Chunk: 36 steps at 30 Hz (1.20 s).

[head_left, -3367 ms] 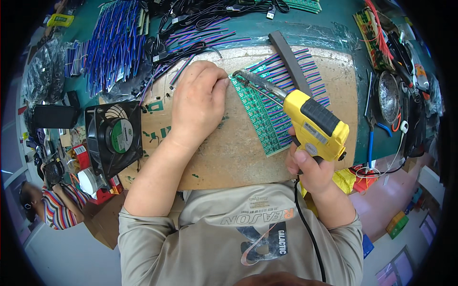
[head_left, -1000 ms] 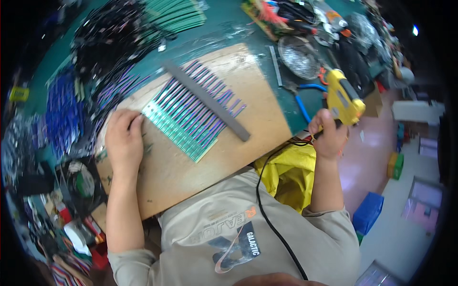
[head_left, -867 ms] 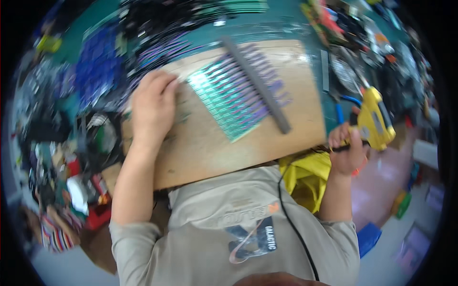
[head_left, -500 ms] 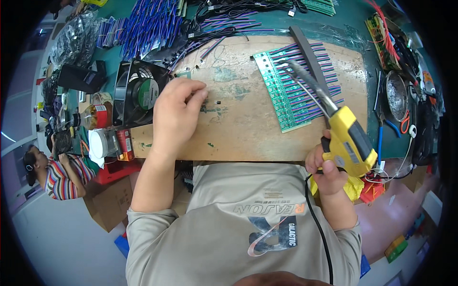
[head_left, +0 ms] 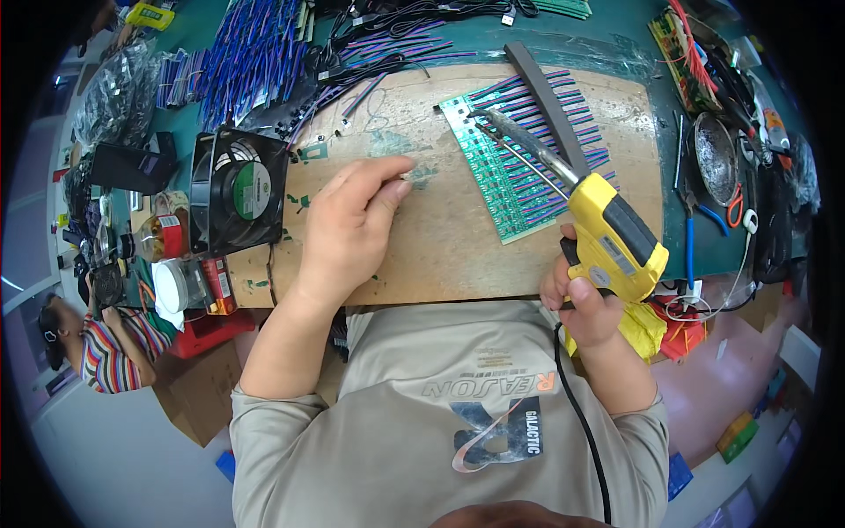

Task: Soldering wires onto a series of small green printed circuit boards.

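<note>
Over the middle of the wooden board [head_left: 440, 264], my left hand [head_left: 352, 220] is closed in a pinch. A small electronic component [head_left: 406, 176] shows as a tiny bit between thumb and forefinger, mostly hidden by them. My right hand [head_left: 581, 304] grips a yellow-and-black soldering gun [head_left: 616, 233] by its handle, a finger at the trigger. Its long metal tip points up and left, above a panel of green circuit boards [head_left: 480, 172]. Rows of thin coloured wires [head_left: 576, 114] run rightward from the panel, and a dark grey bar [head_left: 547, 106] lies across them.
A black cooling fan [head_left: 238, 189] stands left of my left hand. Bundles of blue-purple wires [head_left: 251, 62] and black cables [head_left: 387, 22] lie at the back. At right are a round metal dish [head_left: 715, 158] and blue-handled pliers [head_left: 691, 238]. Another person [head_left: 110, 348] sits far left.
My left hand has moved right, over where the small component lay on the board, and now pinches. The soldering gun has shifted left over the circuit boards. The whole view has shifted slightly.
</note>
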Motion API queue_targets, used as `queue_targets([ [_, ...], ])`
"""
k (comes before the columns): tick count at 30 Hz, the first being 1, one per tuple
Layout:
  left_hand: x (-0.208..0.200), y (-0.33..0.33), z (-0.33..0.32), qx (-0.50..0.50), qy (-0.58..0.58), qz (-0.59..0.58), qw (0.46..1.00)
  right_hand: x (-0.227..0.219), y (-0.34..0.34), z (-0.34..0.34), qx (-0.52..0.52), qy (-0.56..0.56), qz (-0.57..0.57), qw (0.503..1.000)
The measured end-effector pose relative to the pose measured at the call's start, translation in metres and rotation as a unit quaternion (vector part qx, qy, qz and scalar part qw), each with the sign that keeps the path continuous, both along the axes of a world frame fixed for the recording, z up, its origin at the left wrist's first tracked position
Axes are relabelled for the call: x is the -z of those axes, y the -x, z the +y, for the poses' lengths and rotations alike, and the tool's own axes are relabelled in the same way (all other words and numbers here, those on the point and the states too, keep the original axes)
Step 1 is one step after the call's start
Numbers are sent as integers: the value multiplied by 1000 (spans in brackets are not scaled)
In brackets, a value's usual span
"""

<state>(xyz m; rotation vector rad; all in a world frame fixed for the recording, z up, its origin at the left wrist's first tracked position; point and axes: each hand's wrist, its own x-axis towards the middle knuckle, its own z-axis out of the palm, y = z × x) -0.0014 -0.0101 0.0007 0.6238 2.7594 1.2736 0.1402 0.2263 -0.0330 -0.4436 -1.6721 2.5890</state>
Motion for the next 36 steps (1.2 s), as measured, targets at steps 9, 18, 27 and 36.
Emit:
queue_targets([
  [9, -5, -2, 33, 84, -134, -100, 982, -11, 8, 1, -3, 26, -24, 999],
  [18, 2, -40, 54, 173, -224, -1, 959, -29, 33, -12, -20, 27, -27, 999],
  [27, -2, -26, 48, 196, -147, 76, 967, -23, 37, -11, -52, -74, 19, 996],
  [36, -3, 4, 43, 205, -49, 168, 963, -23, 41, -9, -66, -72, -22, 995],
])
